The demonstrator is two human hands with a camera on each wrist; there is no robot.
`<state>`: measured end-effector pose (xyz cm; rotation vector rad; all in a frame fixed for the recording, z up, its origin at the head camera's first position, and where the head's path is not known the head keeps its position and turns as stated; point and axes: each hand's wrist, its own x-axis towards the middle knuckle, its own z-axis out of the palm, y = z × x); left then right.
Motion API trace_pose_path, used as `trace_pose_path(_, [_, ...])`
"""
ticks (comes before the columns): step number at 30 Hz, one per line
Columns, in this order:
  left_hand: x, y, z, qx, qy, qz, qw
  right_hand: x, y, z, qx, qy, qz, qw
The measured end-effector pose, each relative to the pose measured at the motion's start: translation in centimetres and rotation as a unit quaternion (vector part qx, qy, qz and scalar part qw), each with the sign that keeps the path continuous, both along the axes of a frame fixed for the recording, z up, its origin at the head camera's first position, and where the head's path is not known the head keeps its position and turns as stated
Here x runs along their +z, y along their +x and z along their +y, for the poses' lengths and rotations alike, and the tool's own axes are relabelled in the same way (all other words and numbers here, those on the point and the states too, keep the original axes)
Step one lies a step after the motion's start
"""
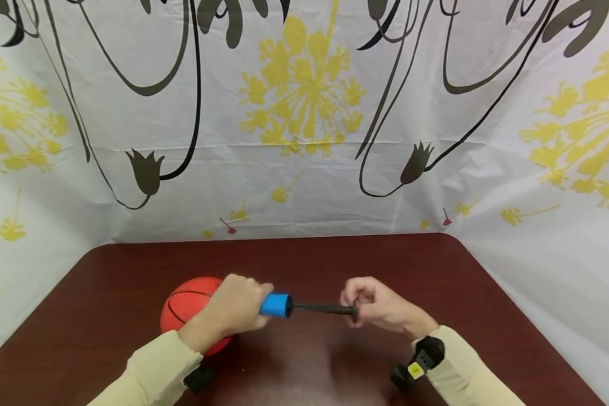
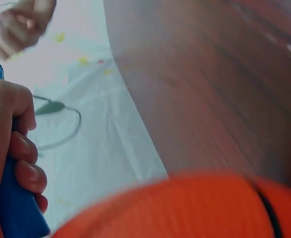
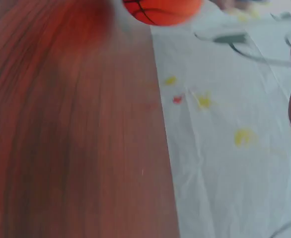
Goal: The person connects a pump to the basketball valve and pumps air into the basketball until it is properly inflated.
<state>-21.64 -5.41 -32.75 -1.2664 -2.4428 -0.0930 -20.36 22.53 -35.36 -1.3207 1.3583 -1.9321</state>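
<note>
A blue hand pump (image 1: 276, 305) with a thin black rod (image 1: 325, 308) is held level above the table. My left hand (image 1: 238, 304) grips its blue barrel, and the left wrist view shows the fingers curled round the barrel (image 2: 19, 208). At the far end of the rod, my right hand (image 1: 383, 307) pinches the black tip between thumb and fingers. An orange basketball (image 1: 185, 304) sits on the table, partly hidden behind my left hand and forearm. It fills the bottom of the left wrist view as a blurred curve (image 2: 185, 210).
The dark red-brown table (image 1: 325, 259) has rounded back corners. A white cloth (image 1: 304, 192) with yellow and grey plant prints hangs behind it and at both sides. Both wrists carry black devices, the right one a camera strap (image 1: 428, 355).
</note>
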Motion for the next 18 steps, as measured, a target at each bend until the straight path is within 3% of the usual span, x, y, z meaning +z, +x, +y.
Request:
trace_pose_path(4, [-0.2,-0.1,-0.5,0.017,-0.01,-0.015,0.9997,-0.6,-0.2,1.1,0.032,-0.025,0.007,0.999])
trace_pose_path(12, [0.9,0.2,2.1,0.021,-0.031,0.02,0.9991,-0.4,-1.0,-2.4,-0.032,0.024,-0.013,0.999])
trace_pose_path(18, [0.5,0.3,2.1,0.004,-0.03,-0.003,0.9995,-0.1,-0.5,-2.6,-0.043,0.042,-0.017,0.998])
